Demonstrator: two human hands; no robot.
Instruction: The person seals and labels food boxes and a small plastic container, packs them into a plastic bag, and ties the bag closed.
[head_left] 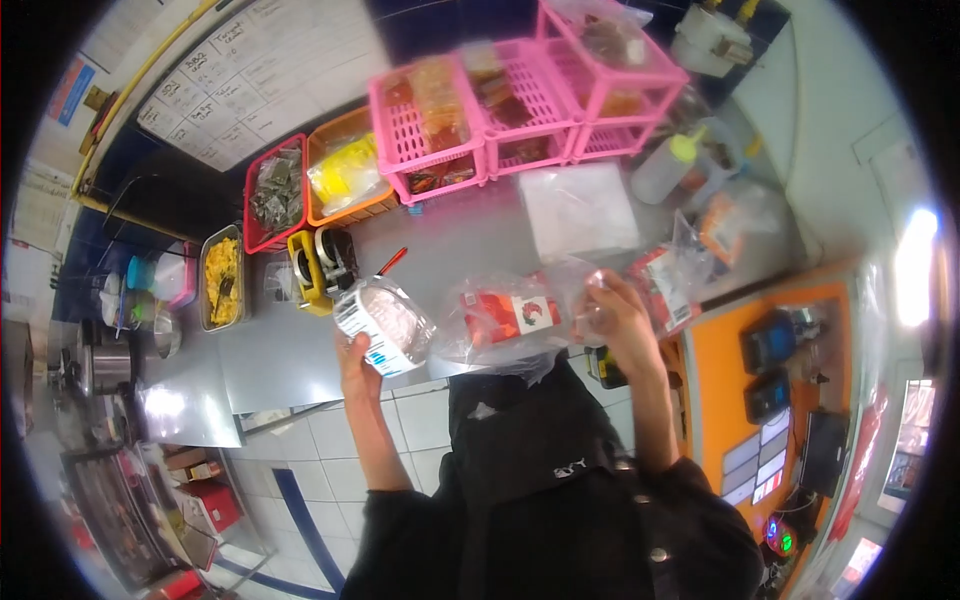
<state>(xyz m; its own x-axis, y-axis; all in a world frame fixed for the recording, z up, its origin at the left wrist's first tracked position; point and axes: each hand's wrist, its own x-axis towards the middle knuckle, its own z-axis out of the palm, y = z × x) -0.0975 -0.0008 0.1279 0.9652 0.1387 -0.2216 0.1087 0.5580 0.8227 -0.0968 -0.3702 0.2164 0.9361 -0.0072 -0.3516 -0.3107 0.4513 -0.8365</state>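
Note:
My left hand (pixel 358 362) grips the side of a takeaway food container (pixel 392 338), white with blue print and tilted. Its pale contents or lid are too blurred to tell. With fingers closed on it, my right hand (pixel 617 312) pinches a clear plastic bag (pixel 475 335) that carries a red printed label. The bag stretches left toward the container, over the front edge of the steel counter (pixel 290 365). Another red-labelled packet (pixel 660 290) lies just beyond my right hand.
Pink stacked baskets (pixel 430 165) with packets line the back. Left of them are an orange basket (pixel 350 215), a red basket (pixel 277 240), a tub of yellow food (pixel 222 280) and a yellow tape dispenser (pixel 310 272). White sheets (pixel 578 212) and a squeeze bottle (pixel 663 172) stand right.

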